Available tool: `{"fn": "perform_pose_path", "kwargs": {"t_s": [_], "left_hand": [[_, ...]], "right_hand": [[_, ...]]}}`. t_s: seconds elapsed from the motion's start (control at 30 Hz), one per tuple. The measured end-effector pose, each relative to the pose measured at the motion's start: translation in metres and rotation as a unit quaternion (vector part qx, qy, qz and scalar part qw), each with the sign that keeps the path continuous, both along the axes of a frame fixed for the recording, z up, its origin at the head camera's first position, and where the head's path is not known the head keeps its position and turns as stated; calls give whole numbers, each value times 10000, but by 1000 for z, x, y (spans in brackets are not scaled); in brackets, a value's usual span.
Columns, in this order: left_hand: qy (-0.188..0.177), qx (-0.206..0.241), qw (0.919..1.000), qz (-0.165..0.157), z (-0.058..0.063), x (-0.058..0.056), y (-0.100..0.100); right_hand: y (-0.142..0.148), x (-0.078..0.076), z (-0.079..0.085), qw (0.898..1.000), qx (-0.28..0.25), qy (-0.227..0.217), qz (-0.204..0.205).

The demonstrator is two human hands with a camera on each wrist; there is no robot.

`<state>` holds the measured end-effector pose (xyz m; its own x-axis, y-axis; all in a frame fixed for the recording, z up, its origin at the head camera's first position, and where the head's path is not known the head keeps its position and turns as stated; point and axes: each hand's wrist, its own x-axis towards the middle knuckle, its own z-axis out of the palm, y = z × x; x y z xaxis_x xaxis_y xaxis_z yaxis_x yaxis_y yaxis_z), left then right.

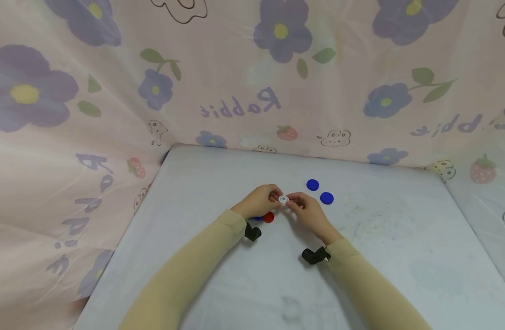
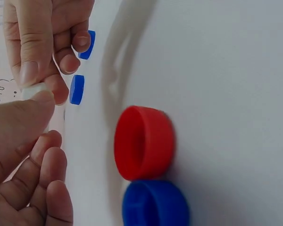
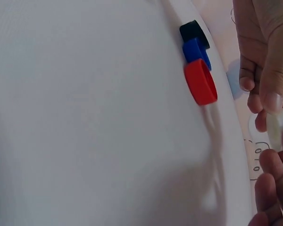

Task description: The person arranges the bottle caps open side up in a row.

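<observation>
Both hands meet over the middle of the table around a small white round cap [image 1: 283, 199] with a grey mark on its face. My left hand [image 1: 258, 201] pinches it between thumb and index finger, the other fingers curled below. From the opposite side, my right hand [image 1: 308, 211] pinches the same cap, its thumb on the edge. Fingertips cover much of the cap in both wrist views. Under the left wrist lie a red bottle cap [image 2: 146, 143] and a blue bottle cap [image 2: 158, 205], side by side and touching.
Beyond the right hand, two blue caps [image 1: 326, 198] lie on the white table [image 1: 401, 256]. A black cap [image 3: 194, 34] shows beside the blue one in the right wrist view. Flower-printed curtains [image 1: 236, 68] stand at the table's back and sides.
</observation>
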<state>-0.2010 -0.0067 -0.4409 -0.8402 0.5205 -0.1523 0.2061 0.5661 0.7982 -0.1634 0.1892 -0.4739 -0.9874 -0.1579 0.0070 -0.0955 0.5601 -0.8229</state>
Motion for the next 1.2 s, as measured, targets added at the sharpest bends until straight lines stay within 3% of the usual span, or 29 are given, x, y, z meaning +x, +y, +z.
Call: {"fn": "perform_pose_path", "kwargs": {"t_s": [0.4, 0.77, 1.2], "left_hand": [[110, 319, 9994, 23, -8, 3, -13], [-69, 553, 9984, 126, -10, 4, -19], [7, 524, 9984, 199, -13, 3, -21]], "right_hand": [[-8, 2, 0, 9995, 188, 240, 107], [-8, 1, -3, 10000, 7, 14, -44], [-10, -1, -3, 9997, -176, -63, -155]]}}
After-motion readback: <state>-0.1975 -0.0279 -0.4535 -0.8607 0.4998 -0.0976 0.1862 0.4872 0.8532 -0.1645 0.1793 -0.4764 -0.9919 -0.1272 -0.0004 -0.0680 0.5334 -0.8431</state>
